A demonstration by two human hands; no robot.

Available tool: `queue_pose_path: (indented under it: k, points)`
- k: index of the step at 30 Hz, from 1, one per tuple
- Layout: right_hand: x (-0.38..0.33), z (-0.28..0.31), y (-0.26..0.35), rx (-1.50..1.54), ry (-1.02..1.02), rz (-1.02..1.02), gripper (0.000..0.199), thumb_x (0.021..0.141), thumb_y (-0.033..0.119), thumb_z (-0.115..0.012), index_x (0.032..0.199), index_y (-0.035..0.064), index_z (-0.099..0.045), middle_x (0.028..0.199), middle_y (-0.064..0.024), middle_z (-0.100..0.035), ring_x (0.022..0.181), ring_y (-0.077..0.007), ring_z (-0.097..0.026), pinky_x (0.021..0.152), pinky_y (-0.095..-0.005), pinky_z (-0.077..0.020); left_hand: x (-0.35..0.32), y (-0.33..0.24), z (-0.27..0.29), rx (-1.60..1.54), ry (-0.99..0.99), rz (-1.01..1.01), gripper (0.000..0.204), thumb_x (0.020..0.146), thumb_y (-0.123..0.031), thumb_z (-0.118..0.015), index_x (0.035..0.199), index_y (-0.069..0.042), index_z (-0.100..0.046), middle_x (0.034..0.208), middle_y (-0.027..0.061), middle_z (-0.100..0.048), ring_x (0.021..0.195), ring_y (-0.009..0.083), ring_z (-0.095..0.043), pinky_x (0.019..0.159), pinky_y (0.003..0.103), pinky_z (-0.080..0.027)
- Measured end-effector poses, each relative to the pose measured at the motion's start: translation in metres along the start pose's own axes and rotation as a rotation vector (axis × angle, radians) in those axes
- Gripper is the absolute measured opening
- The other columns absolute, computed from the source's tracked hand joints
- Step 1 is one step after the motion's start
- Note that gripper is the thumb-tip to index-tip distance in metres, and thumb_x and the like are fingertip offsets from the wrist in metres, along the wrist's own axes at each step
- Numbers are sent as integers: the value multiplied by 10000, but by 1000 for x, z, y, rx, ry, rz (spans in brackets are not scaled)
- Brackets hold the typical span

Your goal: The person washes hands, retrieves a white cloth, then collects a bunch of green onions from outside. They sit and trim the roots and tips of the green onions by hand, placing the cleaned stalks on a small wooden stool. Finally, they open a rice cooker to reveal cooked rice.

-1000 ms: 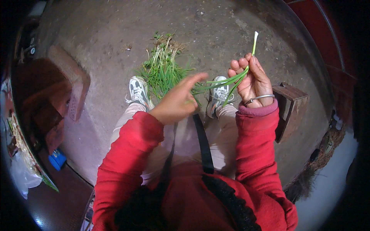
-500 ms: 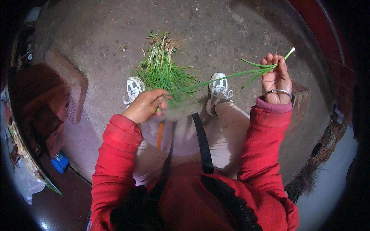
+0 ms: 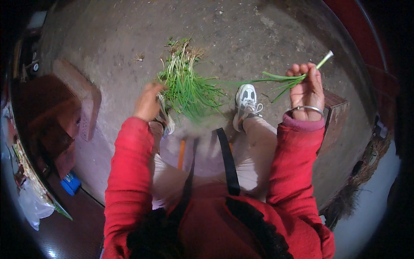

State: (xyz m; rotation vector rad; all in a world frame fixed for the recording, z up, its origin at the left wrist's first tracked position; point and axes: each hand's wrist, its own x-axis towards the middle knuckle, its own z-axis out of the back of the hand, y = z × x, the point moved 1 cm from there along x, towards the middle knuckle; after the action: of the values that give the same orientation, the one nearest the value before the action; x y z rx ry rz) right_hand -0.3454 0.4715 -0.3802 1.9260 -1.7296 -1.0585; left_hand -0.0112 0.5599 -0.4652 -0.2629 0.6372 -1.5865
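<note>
My right hand [image 3: 307, 90], palm up, pinches a green onion [image 3: 324, 59] between thumb and fingers. Its white end sticks out past the fingertips, while its thin green leaves trail left over the floor. Beside the left edge of a heap of green onions [image 3: 185, 84], my left hand [image 3: 148, 101] is apart from the held stalk. Blur hides its fingers, so I cannot make out whether anything is in them. The heap lies on the floor by my feet, with roots at the far end and leaves toward me.
My white-and-grey shoes [image 3: 246, 99] stand close to the heap. A small root tuft [image 3: 138, 57] lies on the concrete floor [image 3: 241, 39]. To the left is a brown stool-like piece [image 3: 82, 93]; a wooden block [image 3: 334, 112] stands beside my right wrist. Dry brush [image 3: 345, 200] lies at lower right.
My left hand has let go of the green onion's leaves and moved left and slightly farther out, to the heap's edge. The right hand keeps its hold, almost in place.
</note>
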Motion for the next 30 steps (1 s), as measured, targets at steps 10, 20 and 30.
queue_pose_path:
  k: [10, 20, 30]
  points:
    - [-19, -22, -35, -188, -129, -462, 225, 806, 199, -467, 819, -21, -514, 561, -8, -397, 458, -100, -372, 523, -306, -427, 78, 51, -102, -89, 44, 533, 209, 689, -85, -517, 894, -93, -554, 845, 128, -563, 757, 281, -545, 631, 360, -427]
    - [-21, -28, -40, -182, -191, -760, 277, 842, 180, -387, 981, -44, -472, 539, 1, -341, 424, -71, -306, 409, -223, -302, 106, 48, -195, 368, 232, 332, 294, 706, -134, -484, 997, -162, -511, 1017, 42, -430, 899, 246, -446, 685, 378, -429]
    - [-22, -41, -45, -235, -167, -694, 231, 828, 153, -393, 925, -40, -475, 538, 2, -354, 395, -63, -307, 369, -201, -300, 106, 27, -135, -333, -335, 420, 245, 631, 2, -575, 846, -58, -473, 711, 62, -540, 675, 193, -506, 615, 306, -414]
